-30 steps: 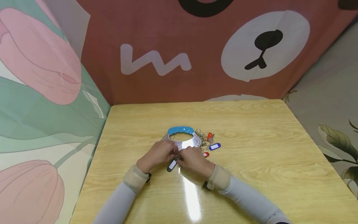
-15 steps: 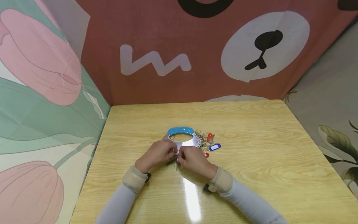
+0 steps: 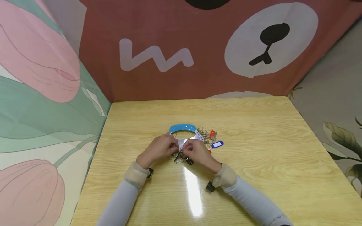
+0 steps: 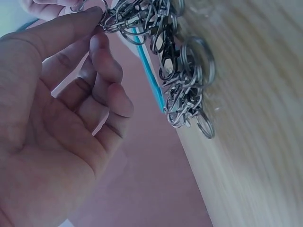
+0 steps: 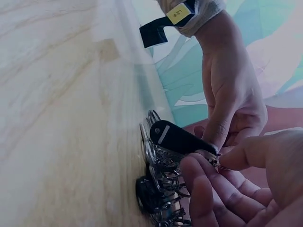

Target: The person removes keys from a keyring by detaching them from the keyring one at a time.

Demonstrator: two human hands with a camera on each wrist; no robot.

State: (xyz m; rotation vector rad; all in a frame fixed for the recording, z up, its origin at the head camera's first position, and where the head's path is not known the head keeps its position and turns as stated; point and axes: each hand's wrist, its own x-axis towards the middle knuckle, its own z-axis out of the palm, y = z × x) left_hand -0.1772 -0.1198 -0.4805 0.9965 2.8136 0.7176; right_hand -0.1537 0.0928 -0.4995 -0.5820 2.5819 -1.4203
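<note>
A metal key holder plate with a blue grip [image 3: 182, 127] lies on the table, fringed with many small rings and clasps [image 4: 184, 90]. My left hand [image 3: 159, 150] is at its near edge, thumb and forefinger pinching a small metal ring [image 4: 104, 12] among the clasps. Close beside it, my right hand [image 3: 199, 153] pinches a thin key ring [image 5: 215, 162] between thumb and fingers. A black key tag [image 5: 180, 137] reaches from the pinched ring over the hanging clasps. Another black piece [image 3: 189, 161] lies just below the right fingers. The fingers partly hide the plate's near edge.
Right of the plate lie a blue key tag [image 3: 217, 144], an orange tag [image 3: 212, 134] with a key [image 3: 215, 136], and a red tag partly behind the right hand. The wooden table [image 3: 268, 157] meets printed cloth walls [image 3: 158, 84] at the back and sides.
The black tag, earlier face up below the hands with a key beside it, has turned edge-on and risen toward the plate's edge. Clasps and a second black piece now show below the fingers.
</note>
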